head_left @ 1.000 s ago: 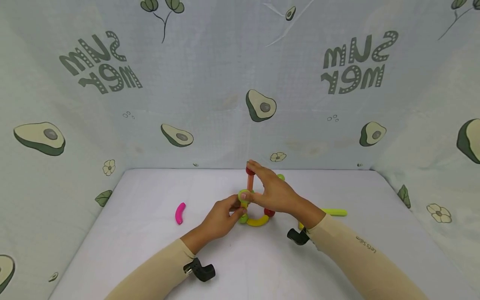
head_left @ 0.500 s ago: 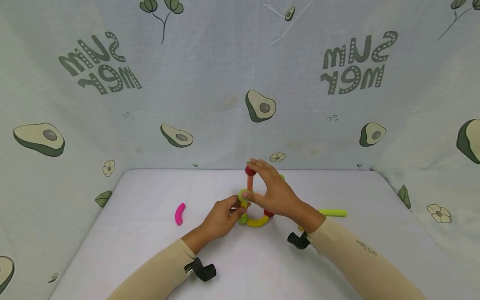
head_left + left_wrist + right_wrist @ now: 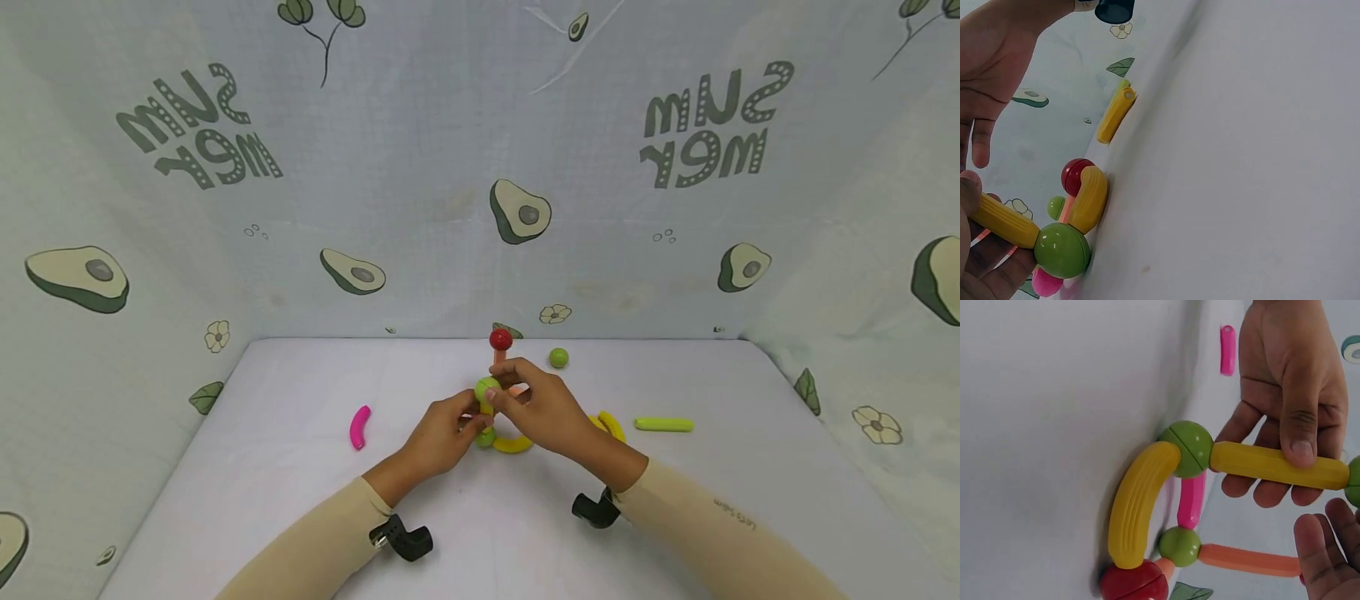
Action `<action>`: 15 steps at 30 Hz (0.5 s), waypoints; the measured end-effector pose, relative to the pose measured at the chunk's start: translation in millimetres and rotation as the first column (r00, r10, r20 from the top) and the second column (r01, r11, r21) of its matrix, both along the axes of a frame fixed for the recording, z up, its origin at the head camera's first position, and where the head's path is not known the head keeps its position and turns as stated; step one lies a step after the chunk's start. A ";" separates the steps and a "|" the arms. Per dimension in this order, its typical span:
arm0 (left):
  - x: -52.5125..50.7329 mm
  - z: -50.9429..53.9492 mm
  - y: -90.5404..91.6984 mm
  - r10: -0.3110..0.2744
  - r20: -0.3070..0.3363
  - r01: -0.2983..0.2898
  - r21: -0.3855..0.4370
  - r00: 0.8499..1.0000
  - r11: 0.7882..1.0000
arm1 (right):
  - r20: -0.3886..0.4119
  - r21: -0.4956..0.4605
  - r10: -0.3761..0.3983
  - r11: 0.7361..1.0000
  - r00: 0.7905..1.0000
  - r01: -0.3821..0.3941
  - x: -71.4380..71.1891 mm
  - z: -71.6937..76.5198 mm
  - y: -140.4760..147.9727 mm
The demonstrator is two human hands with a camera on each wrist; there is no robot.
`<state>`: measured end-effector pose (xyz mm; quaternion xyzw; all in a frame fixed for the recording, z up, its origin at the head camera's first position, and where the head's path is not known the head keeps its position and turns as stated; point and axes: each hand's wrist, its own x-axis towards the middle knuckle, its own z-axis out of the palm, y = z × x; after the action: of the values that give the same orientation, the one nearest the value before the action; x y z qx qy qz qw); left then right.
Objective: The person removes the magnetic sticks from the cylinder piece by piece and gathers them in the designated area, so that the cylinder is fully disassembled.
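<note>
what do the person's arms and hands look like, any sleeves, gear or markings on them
The left sleeve and right sleeve are long and beige; the right carries small dark lettering. Each has a small black device near its end. The left grip and right grip are bare, without gloves.

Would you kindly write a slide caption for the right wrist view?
The left hand grips a yellow stick joining two green balls, with the right hand close by.

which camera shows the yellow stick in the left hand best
Right wrist: the yellow stick shows end to end, crossed only by the left thumb. Head shows a small bit; left wrist, just its lower part.
</note>
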<state>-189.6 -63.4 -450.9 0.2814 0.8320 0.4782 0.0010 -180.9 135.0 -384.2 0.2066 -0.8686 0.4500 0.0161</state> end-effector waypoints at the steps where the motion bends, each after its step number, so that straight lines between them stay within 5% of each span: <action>1: -0.1 -0.3 -0.1 0.001 0.000 -0.001 -0.002 1.000 1.000 | 0.017 -0.007 -0.003 1.000 1.000 0.003 0.5 -1.7 -0.9; 15: -0.6 -0.9 -1.1 -0.001 0.004 0.001 -0.024 1.000 1.000 | 0.052 -0.067 -0.049 0.996 0.997 0.053 2.4 -9.2 -7.7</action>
<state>-190.3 -64.5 -451.8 0.2810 0.8375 0.4686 0.0062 -178.6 127.3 -393.4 0.1723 -0.8578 0.4841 0.0127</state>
